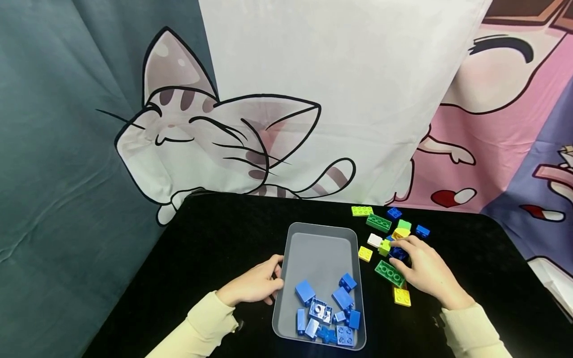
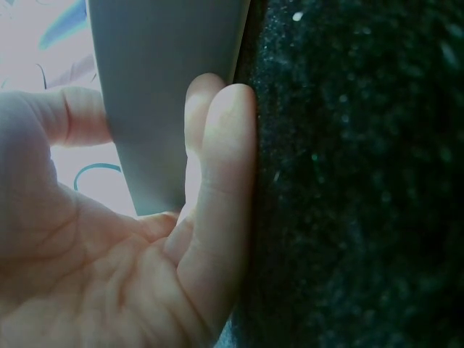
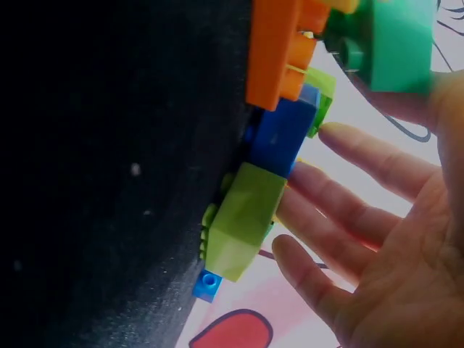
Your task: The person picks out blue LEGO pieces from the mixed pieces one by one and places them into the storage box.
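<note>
A grey tray (image 1: 320, 258) lies on the black table, with several blue bricks (image 1: 342, 298) grouped in its near half. My left hand (image 1: 257, 283) holds the tray's left side, thumb at the rim and fingers along the outer wall (image 2: 159, 109). On the right, my right hand (image 1: 425, 268) reaches over a loose pile of bricks, its fingers spread around a dark blue brick (image 1: 397, 254). In the right wrist view, fingertips are right beside a blue brick (image 3: 285, 134) and a lime brick (image 3: 245, 217), while the thumb is partly behind a green brick (image 3: 402, 47).
Around the right hand lie a long green brick (image 1: 389, 273), a yellow brick (image 1: 402, 297), a white brick (image 1: 374, 240) and a lime brick (image 1: 361, 211). Another blue brick (image 1: 422, 231) sits at the pile's far right. Behind the table (image 1: 215, 238) hangs a printed cloth (image 1: 349, 74).
</note>
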The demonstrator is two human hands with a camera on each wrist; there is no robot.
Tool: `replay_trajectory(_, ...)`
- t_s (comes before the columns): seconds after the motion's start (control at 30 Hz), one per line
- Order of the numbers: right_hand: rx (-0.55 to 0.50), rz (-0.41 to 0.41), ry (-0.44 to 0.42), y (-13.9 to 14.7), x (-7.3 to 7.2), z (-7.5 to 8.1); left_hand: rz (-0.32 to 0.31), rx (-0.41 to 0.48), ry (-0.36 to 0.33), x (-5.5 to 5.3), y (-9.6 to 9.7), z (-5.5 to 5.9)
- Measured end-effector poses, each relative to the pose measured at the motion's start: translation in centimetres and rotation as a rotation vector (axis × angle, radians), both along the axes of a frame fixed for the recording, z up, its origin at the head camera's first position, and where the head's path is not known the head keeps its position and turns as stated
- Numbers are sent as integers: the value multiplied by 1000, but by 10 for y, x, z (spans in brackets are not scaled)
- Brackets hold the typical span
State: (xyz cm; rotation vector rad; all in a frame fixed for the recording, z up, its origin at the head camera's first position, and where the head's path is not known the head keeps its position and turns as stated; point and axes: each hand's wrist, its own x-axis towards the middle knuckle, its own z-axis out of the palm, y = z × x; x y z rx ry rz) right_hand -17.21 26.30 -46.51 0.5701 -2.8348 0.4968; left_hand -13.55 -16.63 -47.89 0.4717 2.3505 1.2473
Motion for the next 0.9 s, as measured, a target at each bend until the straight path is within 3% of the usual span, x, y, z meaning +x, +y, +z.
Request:
replay_trajectory(0.63,51,-67,-39,2,-7,-1,6,-11,-8,-2,1,-3)
replay_trajectory(0.77,43,-51,6,2,-6,5,4,-7,-6,-1,0,-2)
replay_trajectory(0.9,19,-29,114,0,-3,17,0,-3,-6,-1,-1,-1)
